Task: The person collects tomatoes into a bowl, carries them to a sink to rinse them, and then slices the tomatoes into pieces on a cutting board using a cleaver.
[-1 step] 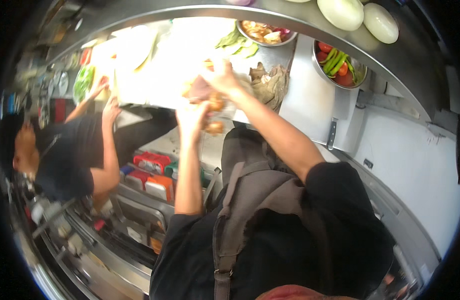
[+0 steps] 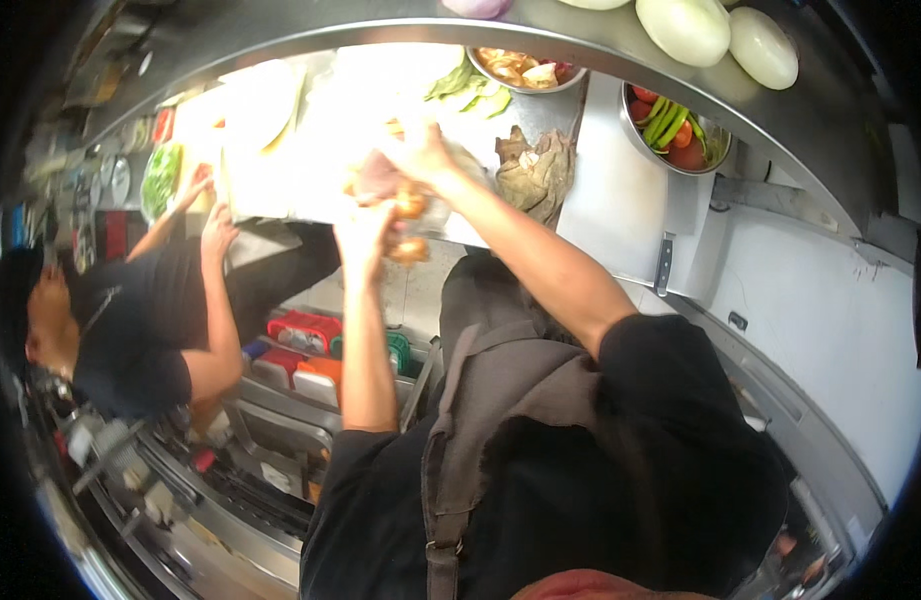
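My left hand (image 2: 363,243) is closed round the lower edge of a blurred bundle of food. Round, shiny brown pieces (image 2: 410,203) hang beside its fingers, and a dull pinkish piece (image 2: 378,177) shows between my hands. What looks like clear plastic (image 2: 438,215) lies to the right of these pieces. My right hand (image 2: 420,153) reaches over the top of the bundle with bent fingers; glare and motion hide its fingertips. Just right of that wrist lies a crumpled, dry brownish-green leaf bundle (image 2: 537,170). Flat green slices (image 2: 480,97) lie beyond my right hand on the bright worktop (image 2: 325,130).
A metal bowl of cut food (image 2: 525,70) and another with green peppers and tomatoes (image 2: 678,125) stand at the back right. A black-handled knife (image 2: 665,262) rests on a white board (image 2: 615,215). White onions (image 2: 683,30) sit on the shelf above. At left, a co-worker (image 2: 145,320) handles food.
My two hands and the food between them have shifted slightly left. The whole view has moved a little too. My grip looks the same.
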Demonstrator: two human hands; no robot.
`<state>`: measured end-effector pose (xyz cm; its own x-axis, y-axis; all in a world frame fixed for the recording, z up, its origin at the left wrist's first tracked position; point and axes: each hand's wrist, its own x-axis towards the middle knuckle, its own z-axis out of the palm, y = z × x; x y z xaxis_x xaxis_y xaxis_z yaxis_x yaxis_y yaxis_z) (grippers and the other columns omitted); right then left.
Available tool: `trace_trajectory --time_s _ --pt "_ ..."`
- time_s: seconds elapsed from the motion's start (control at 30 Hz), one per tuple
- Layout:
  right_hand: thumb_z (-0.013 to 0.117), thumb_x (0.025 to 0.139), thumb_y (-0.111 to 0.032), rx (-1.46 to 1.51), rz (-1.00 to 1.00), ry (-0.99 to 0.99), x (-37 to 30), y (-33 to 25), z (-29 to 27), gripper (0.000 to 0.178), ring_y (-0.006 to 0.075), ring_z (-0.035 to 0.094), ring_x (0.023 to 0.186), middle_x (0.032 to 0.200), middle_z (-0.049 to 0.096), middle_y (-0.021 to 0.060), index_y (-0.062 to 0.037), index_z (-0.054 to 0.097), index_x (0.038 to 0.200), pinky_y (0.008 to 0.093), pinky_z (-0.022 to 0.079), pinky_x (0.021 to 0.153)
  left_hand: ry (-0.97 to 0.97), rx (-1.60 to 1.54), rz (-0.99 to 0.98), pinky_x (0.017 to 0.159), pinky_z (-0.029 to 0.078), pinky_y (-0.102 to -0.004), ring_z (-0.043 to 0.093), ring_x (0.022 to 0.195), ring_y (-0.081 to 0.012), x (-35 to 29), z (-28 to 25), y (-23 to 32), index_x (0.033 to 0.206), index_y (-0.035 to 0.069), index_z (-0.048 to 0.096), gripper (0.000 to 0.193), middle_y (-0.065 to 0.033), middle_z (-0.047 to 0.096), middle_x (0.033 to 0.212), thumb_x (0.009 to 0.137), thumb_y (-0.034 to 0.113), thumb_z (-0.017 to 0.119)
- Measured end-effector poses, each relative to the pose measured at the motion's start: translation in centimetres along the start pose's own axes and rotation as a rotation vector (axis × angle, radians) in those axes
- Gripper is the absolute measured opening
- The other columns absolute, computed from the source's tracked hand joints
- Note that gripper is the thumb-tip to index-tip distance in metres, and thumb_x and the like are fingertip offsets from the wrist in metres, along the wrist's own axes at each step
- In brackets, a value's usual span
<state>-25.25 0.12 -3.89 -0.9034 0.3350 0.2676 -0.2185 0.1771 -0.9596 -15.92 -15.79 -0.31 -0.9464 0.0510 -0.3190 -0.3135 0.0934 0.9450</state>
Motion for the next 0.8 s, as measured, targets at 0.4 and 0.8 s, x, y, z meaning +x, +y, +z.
trace_trajectory --time_s 0.4,0.8 --pt "0.085 0.086 -0.024 -1.075 0.274 0.122 -14.0 1.7 -12.4 0.097 0.052 0.034 0.148 0.162 0.031 0.0351 0.0032 0.03 0.162 0.0614 0.031 0.12 -0.19 -0.116 -0.002 0.061 0.051 -0.0191 0.063 0.075 -0.0082 14.2 -8.8 0.0 0.141 0.002 0.059 0.048 -0.0019 0.066 0.097 0.097 0.01 0.077" --pt "0.077 0.089 -0.023 -0.586 0.171 -0.044 -5.8 1.8 -8.4 0.074 0.0494 0.03 0.153 0.168 0.032 0.0253 -0.0102 0.051 0.156 0.0591 0.029 0.126 0.362 -0.107 0.041 0.068 0.063 -0.0372 0.072 0.082 -0.029 4.9 -6.1 -4.1 0.141 0.003 0.032 0.056 -0.0262 0.068 0.114 0.099 0.0 0.068"
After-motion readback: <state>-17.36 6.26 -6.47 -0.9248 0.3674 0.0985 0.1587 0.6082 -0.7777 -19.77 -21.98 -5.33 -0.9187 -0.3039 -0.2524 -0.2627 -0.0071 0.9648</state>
